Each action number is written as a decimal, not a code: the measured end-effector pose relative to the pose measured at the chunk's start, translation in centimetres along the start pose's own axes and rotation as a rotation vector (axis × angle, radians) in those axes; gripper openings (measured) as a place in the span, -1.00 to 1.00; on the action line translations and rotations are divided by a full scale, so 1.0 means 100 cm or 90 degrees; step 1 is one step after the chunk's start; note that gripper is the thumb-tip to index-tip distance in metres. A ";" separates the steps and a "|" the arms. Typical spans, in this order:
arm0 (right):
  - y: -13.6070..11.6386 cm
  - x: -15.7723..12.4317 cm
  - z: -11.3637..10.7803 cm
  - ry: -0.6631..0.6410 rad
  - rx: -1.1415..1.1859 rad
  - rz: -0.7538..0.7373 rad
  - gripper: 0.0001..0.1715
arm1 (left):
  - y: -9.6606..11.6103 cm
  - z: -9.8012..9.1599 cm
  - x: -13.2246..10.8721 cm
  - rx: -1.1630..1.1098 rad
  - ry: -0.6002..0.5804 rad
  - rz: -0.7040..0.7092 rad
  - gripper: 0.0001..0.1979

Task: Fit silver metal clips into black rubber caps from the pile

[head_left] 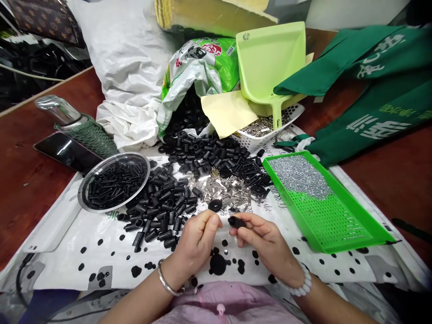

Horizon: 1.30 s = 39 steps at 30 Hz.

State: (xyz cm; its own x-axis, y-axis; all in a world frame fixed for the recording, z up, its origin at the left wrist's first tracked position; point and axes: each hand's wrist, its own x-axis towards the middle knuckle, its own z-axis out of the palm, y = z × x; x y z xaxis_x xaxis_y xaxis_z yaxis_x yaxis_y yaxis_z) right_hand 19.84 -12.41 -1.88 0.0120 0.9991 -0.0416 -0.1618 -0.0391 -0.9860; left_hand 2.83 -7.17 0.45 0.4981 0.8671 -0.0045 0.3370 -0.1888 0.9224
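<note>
My right hand pinches a small black plastic tube between thumb and fingers. My left hand is closed beside it, fingertips pinched near the tube's left end; whatever it holds is too small to make out. Just beyond my hands lie a heap of black plastic tubes, a black ring and a scatter of small silver metal pieces. All of it rests on a white sheet with black spots.
A round steel dish at the left holds black tubes. A green perforated tray with tiny silver parts lies at the right. Behind are a white basket, a light green dustpan, bags, green cloth and a phone.
</note>
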 end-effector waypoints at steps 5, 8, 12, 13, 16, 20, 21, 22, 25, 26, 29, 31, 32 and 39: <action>0.007 -0.009 0.008 0.022 -0.066 0.027 -0.70 | 0.004 -0.001 -0.009 0.023 -0.005 0.074 -0.66; 0.014 -0.012 0.015 0.023 -0.167 -0.013 -0.69 | 0.003 0.001 -0.011 0.010 -0.001 0.072 -0.76; 0.015 -0.006 0.015 -0.057 -0.322 -0.152 -0.66 | 0.001 -0.012 -0.017 -0.023 0.044 0.022 -0.80; 0.012 -0.004 0.013 -0.072 -0.358 -0.179 -0.66 | 0.001 -0.018 -0.020 -0.013 0.055 0.009 -0.81; -0.002 0.006 0.007 -0.074 -0.455 -0.234 -0.69 | -0.001 -0.039 -0.030 0.070 0.098 -0.028 -0.84; -0.024 0.025 0.002 -0.086 -0.570 -0.298 -0.74 | -0.014 -0.062 -0.041 0.195 0.130 0.002 -0.84; -0.029 0.032 0.001 -0.101 -0.596 -0.313 -0.75 | -0.018 -0.066 -0.043 0.219 0.130 0.011 -0.84; -0.034 0.039 0.002 -0.120 -0.624 -0.322 -0.76 | -0.022 -0.069 -0.045 0.243 0.129 0.019 -0.83; -0.045 0.065 0.008 -0.185 -0.752 -0.327 -0.75 | -0.026 -0.073 -0.047 0.309 0.083 0.039 -0.81; -0.048 0.075 0.012 -0.200 -0.811 -0.325 -0.75 | -0.025 -0.073 -0.046 0.324 0.053 0.046 -0.81; -0.055 0.110 0.026 -0.213 -0.938 -0.301 -0.79 | -0.017 -0.067 -0.039 0.354 -0.055 0.057 -0.81; -0.057 0.135 0.036 -0.195 -0.977 -0.279 -0.82 | -0.012 -0.062 -0.031 0.390 -0.109 0.053 -0.84; -0.056 0.146 0.040 -0.177 -0.998 -0.260 -0.83 | -0.011 -0.060 -0.027 0.419 -0.124 0.047 -0.87; -0.031 0.182 0.038 -0.125 -1.011 -0.098 -0.82 | -0.016 -0.051 -0.008 0.528 -0.109 -0.021 -0.77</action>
State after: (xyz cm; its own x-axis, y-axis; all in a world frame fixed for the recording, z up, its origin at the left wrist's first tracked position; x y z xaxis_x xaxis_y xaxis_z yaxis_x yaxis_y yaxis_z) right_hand 16.86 6.01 1.03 -0.2102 0.9771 -0.0346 0.9683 0.2031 -0.1454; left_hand -2.16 -5.22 0.91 0.5694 0.8088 -0.1471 0.7972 -0.4997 0.3388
